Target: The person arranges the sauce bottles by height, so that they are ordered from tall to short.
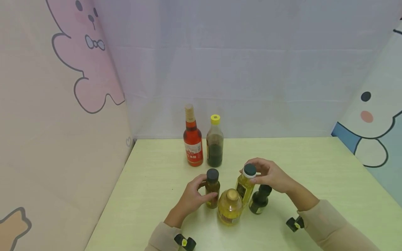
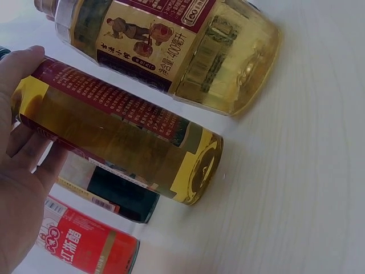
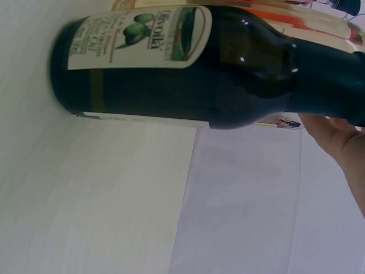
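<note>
My left hand (image 1: 195, 196) grips a slim bottle of amber oil (image 1: 212, 190) with a black cap, thumb and fingers around its upper body. In the left wrist view this oil bottle (image 2: 120, 123) shows a dark red label. My right hand (image 1: 272, 175) holds a yellow oil bottle (image 1: 244, 186) by its neck, just under the dark green cap. Between the hands stands a squat bottle of golden oil (image 1: 230, 211) with a gold cap. Below the right hand is a small dark olive oil bottle (image 1: 259, 200), which hides much of that hand's grip in the right wrist view.
Behind the hands stand a red vinegar bottle (image 1: 193, 144) and a dark sauce bottle (image 1: 215, 148) with a yellow cap. All are on a pale table (image 1: 307, 167). A plain cloth (image 1: 238, 69) hangs along the back edge, with cartoon-printed cloths at both sides.
</note>
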Demonstrator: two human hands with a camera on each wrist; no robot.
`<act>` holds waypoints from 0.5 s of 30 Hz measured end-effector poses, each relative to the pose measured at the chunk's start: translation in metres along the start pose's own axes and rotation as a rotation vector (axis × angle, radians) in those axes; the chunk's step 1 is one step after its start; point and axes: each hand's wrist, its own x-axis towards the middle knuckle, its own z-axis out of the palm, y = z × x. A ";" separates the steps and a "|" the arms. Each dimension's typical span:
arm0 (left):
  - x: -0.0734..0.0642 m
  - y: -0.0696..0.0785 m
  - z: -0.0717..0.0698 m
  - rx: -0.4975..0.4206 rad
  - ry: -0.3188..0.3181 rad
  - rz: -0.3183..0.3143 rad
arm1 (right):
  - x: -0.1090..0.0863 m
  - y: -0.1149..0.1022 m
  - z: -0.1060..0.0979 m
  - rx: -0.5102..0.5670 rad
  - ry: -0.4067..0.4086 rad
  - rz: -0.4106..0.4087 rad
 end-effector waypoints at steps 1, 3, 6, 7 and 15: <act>0.000 0.000 0.000 0.000 0.000 0.000 | 0.000 0.000 -0.001 -0.001 0.002 -0.002; 0.000 0.000 0.000 0.001 0.000 0.000 | 0.001 -0.001 -0.002 -0.001 0.006 -0.010; 0.001 -0.001 0.000 0.001 0.003 0.001 | 0.003 -0.003 -0.003 0.003 0.013 -0.014; 0.001 -0.001 0.000 0.001 0.004 0.002 | 0.004 -0.004 -0.003 0.003 0.013 -0.018; 0.000 0.002 0.001 -0.011 0.004 -0.026 | 0.007 -0.005 -0.008 0.028 0.014 -0.022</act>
